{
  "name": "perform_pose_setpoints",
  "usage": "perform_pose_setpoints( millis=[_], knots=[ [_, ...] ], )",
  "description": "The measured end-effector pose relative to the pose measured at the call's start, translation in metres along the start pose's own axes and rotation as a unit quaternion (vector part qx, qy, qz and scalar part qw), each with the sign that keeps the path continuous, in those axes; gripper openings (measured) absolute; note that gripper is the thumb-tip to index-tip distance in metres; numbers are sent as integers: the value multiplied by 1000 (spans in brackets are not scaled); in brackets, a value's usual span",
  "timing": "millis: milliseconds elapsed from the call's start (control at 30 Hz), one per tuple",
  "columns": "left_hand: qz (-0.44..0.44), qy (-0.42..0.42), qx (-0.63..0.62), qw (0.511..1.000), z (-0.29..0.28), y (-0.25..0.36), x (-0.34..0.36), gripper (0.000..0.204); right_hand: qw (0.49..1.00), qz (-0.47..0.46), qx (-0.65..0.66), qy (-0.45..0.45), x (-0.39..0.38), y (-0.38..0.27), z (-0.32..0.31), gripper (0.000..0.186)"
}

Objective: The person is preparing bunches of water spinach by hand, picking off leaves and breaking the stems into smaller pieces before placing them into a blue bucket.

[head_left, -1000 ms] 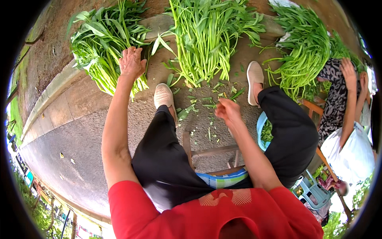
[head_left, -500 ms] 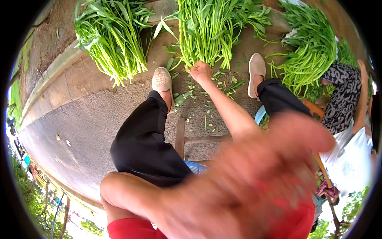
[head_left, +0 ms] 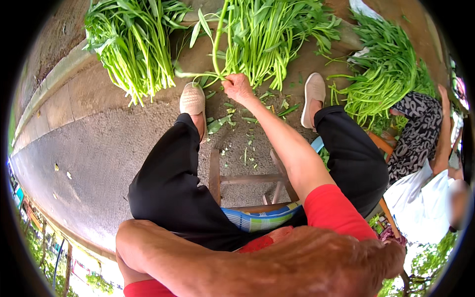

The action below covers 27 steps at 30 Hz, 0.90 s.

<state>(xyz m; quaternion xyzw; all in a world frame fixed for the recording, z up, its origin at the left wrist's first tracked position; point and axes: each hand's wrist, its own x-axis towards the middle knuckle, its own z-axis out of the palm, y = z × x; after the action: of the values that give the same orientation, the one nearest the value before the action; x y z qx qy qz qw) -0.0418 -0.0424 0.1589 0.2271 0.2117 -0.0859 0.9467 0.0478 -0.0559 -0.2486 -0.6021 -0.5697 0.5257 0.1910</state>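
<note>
My right hand reaches forward between my feet. Its fingers are closed on a few long stems of water spinach at the cut end. These stems stand bent beside a large bunch of water spinach lying on the ground, leaves pointing away from me. My left arm crosses low in front of my body, and my left hand is very close at the lower right. Its back shows; most of its fingers are hidden, so whether it holds anything is unclear.
Another bunch of greens lies at the left, and a heap of greens at the right. Cut scraps litter the pavement between my shoes. A wooden stool frame shows between my legs. A person in patterned trousers sits at the right.
My left hand has dropped from in front of the view to lower down. My right hand has shifted slightly left, and a few stems now stand apart from the middle bunch.
</note>
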Motion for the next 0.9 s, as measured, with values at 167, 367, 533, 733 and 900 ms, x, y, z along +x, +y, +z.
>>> perform_pose_setpoints(
  millis=[167,367,533,733,900],
  knots=[
    [243,61,53,967,17,-45,-2,23,976,18,214,-36,-19,-61,-29,12],
    [351,264,68,896,20,-78,35,13,940,-50,336,-23,-48,-136,-125,22],
    [403,504,-95,758,-52,-87,60,21,892,0,441,-96,-116,-191,-163,29],
    [404,321,-168,840,-95,-53,87,33,888,53,443,-113,-155,-180,-161,27],
    [414,348,-129,831,-119,-52,94,25,979,-81,185,3,-142,-158,-149,22]
  ],
)
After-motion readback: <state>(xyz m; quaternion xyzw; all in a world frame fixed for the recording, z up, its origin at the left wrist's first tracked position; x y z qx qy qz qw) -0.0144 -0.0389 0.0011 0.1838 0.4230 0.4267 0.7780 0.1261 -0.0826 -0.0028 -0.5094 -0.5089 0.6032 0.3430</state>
